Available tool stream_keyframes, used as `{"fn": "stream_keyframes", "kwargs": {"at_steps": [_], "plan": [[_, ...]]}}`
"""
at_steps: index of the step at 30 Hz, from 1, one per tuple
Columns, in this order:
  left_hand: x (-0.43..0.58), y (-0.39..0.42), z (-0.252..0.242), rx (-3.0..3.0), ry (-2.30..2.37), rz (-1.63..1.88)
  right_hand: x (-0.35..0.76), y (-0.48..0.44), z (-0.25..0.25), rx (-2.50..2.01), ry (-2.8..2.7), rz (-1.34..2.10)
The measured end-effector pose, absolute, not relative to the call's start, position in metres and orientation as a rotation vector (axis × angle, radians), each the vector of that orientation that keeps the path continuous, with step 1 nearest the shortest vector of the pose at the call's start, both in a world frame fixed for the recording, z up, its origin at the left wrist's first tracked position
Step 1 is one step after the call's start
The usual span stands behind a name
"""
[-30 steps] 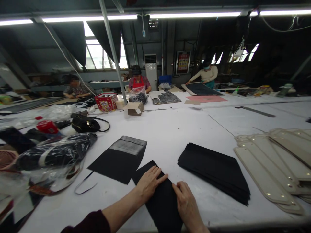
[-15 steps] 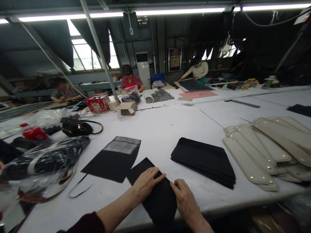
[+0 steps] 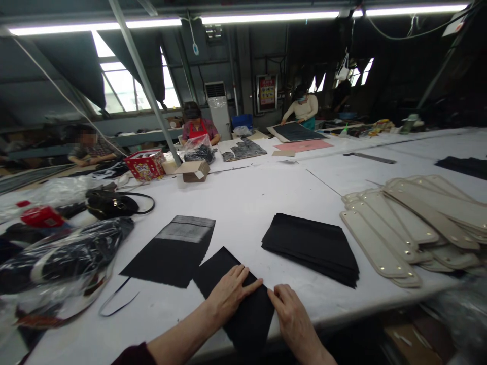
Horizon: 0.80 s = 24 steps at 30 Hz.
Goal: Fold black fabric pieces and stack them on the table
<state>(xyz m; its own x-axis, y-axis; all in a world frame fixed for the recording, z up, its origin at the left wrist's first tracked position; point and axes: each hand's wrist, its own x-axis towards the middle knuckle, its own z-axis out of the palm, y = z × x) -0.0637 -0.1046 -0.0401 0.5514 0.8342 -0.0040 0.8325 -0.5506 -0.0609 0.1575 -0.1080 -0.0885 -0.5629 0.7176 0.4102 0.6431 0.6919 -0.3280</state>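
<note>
A black fabric piece (image 3: 253,322) lies slanted at the table's front edge, its near end reaching over the edge. Flat across its upper part rests my left hand (image 3: 230,293), fingers stretched out and thumb pointing right along the fabric's edge. My right hand (image 3: 292,313) is at the right edge with fingers curled, thumb and index finger closed on that edge. Left of it lies another black fabric piece (image 3: 163,263) with a greyish strip at its far end. To the right is a stack of black fabric pieces (image 3: 310,248), slightly fanned.
Off-white panels with metal studs (image 3: 380,243) are piled at the right. Plastic-wrapped goods (image 3: 72,253) and a black handbag (image 3: 112,203) lie left. A cardboard box (image 3: 193,171) and a metal pole (image 3: 146,86) stand farther back. Several people work across the white table (image 3: 243,197).
The view has turned slightly right, so most things sit a little farther left. Both hands keep nearly the same place on the black fabric piece.
</note>
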Motion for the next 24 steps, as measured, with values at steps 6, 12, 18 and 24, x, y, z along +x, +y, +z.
{"fn": "stream_keyframes", "kwargs": {"at_steps": [6, 12, 18, 24], "plan": [[-0.053, -0.105, -0.037, -2.823, -1.381, 0.036, 0.165, -0.118, -0.081, -1.119, -2.373, 0.143], [-0.046, -0.114, -0.043, -2.808, -1.375, 0.015, 0.171, -0.127, -0.079, -1.208, -2.301, 0.129], [-0.078, -0.097, -0.033, -2.762, -1.483, 0.029, 0.174, -0.13, -0.08, -1.201, -2.272, 0.177], [-0.094, -0.087, -0.041, -2.634, -1.655, -0.201, 0.177, -0.121, -0.082, -1.182, -2.231, 0.212]]}}
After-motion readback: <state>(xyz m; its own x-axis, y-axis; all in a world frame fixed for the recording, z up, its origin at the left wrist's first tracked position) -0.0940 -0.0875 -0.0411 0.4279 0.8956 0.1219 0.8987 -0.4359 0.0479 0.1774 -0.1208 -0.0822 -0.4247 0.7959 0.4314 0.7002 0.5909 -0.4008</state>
